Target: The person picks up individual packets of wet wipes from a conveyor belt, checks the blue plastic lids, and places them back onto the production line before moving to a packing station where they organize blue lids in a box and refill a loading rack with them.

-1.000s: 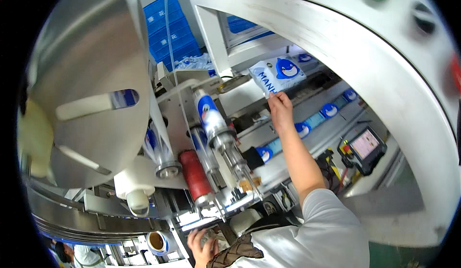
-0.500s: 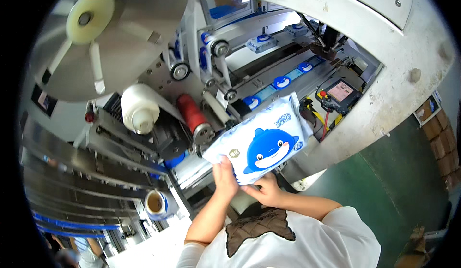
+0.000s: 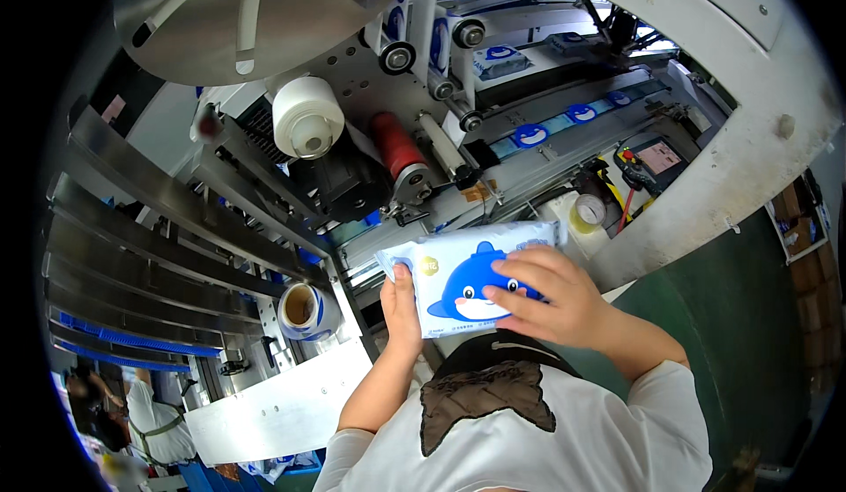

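Observation:
A white and pale blue pack of wet wipes (image 3: 445, 282), printed with a blue cartoon whale, is held level in front of my body. My left hand (image 3: 403, 310) grips its left end, thumb over the top face and the other fingers hidden beneath. Across the whale on the right half lies my right hand (image 3: 553, 298), its fingers spread on the top face with nothing grasped. Beyond the pack, a labelling machine carries a red roller (image 3: 394, 144) and a white roll (image 3: 307, 115). Whale labels (image 3: 531, 135) run along a strip there.
Further wipes packs (image 3: 500, 62) sit on the conveyor at the back. A control screen (image 3: 661, 156) and a roll of tape (image 3: 587, 214) are at the right. A label roll (image 3: 304, 307) stands at the left, near curved metal rails (image 3: 159, 254). Another person (image 3: 159, 421) is at far lower left.
The pack has come down closer to my body and lies more level. My right hand has moved from the pack's lower edge onto its top face. The view has shifted.

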### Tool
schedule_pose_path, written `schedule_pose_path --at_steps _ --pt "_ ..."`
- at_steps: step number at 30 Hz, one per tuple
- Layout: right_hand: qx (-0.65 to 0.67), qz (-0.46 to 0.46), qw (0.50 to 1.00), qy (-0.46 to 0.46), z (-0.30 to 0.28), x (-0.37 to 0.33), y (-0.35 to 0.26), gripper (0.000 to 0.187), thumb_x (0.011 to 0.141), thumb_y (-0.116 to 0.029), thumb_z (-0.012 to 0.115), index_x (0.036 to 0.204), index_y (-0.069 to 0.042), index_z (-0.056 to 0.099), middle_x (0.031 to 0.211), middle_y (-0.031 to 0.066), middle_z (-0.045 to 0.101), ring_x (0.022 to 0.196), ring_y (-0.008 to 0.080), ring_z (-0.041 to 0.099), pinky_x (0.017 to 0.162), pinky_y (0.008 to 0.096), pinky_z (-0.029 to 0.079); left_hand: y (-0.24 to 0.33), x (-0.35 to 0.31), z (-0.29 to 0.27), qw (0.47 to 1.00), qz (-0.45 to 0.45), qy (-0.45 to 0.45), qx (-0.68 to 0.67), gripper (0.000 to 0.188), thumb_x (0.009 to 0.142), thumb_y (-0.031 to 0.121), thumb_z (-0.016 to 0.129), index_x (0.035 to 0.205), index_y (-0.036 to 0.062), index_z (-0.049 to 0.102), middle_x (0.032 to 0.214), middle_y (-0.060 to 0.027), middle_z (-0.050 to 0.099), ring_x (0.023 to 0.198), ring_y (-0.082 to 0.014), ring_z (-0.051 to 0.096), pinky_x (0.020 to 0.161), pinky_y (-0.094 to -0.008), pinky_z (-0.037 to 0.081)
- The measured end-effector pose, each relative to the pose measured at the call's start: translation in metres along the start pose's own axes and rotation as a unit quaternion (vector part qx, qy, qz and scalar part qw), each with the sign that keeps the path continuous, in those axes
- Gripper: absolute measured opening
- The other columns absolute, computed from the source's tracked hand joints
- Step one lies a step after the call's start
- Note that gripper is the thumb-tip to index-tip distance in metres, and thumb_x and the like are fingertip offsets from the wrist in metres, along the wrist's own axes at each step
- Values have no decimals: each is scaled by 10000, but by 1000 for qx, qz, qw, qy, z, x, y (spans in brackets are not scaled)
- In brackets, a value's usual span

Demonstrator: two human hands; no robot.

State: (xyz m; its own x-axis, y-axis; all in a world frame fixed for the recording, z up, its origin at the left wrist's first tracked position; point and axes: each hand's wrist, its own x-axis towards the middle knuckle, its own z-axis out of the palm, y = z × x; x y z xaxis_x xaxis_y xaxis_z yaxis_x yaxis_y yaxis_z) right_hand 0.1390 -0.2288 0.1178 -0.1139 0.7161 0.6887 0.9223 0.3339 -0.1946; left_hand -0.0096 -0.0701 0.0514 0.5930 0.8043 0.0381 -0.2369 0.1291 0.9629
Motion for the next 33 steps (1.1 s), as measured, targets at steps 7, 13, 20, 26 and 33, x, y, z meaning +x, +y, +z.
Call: schedule_pose_path --at_steps 7,13,20,26,33 --pt "-96 -70 992 36 8 14 -15 334 700 -230 644 986 -59 627 930 71 604 843 219 579 657 322 506 5 -12 -20 1000 -16 -4 -12 598 912 500 399 1119 -54 484 1001 -166 598 860 -204 613 752 -295 502" --pt "279 291 914 -51 -20 57 16 320 899 -258 516 734 12 564 567 94 501 513 162 458 497 292 370 13 -20 -13 992 -101 -29 -68 568 923 469 400 1143 -50 465 986 -153 594 841 -197 620 721 -285 520" --pt "302 263 916 -10 -3 62 12 283 890 -231 540 787 27 596 613 94 547 551 151 479 528 284 393 21 -20 -20 994 -86 -20 -61 604 920 500 374 1136 -56 467 987 -176 601 839 -205 632 714 -287 530" --pt "293 180 939 -2 2 66 10 222 872 -181 542 887 24 626 819 117 612 724 198 575 648 285 445 23 -22 -27 995 -77 -16 -64 608 923 498 364 1142 -60 466 1011 -177 599 864 -214 630 733 -291 530" --pt "168 33 985 27 -3 64 5 241 804 -167 601 996 -25 630 1083 131 580 901 295 574 798 362 441 18 -13 -28 995 -50 -17 -82 581 923 467 385 1185 -49 441 1072 -179 578 925 -228 616 787 -319 515"
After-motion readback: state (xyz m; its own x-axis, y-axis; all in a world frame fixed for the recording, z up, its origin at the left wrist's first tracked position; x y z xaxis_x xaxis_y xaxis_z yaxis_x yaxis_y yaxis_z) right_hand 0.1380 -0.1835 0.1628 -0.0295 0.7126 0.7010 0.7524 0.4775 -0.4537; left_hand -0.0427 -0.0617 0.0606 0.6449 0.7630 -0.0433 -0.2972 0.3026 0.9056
